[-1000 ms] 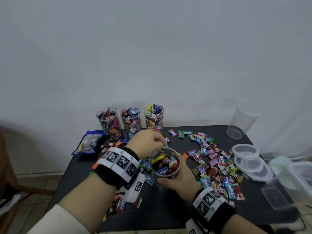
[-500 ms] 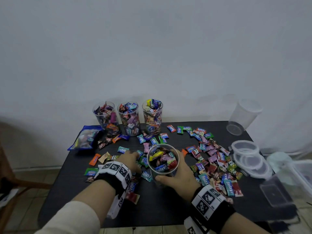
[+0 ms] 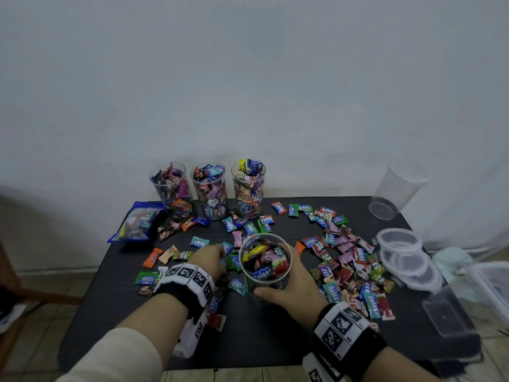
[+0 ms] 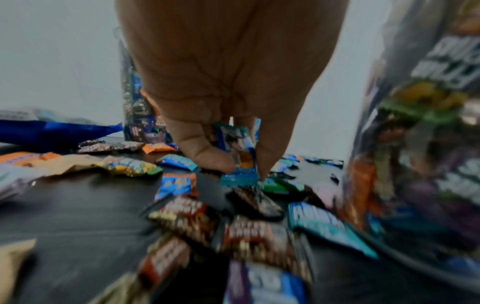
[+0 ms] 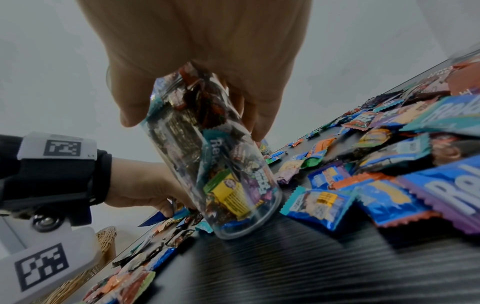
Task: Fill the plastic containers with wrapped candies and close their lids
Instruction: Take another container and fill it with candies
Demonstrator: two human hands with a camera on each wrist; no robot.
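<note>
- Two hands on the black table [image 3: 137, 312], low in the head view.
- Right hand [image 3: 292, 285] wraps the clear container [image 3: 265, 260]: thumb across its near side, fingers curled round the far side. Container sits near table centre, base on the surface, tilted in the right wrist view, mostly full of wrapped candies, no lid on.
- Left hand [image 3: 209, 257] at 9 o'clock of that container, just beside it. Thumb and fingertips pinch a blue-wrapped candy [image 4: 240, 156], its lower end touching the loose candies below.
- Three filled containers [image 3: 209, 191] in a row at 12 o'clock by the wall, lids off.
- Loose wrapped candies [image 3: 344, 260] spread from 12 to 4 o'clock, more at 8–10 o'clock.
- Empty tilted container [image 3: 396, 194] at 2 o'clock; stacked lids [image 3: 407, 255] at 3 o'clock.
- Blue candy bag [image 3: 137, 224] at 10 o'clock.
</note>
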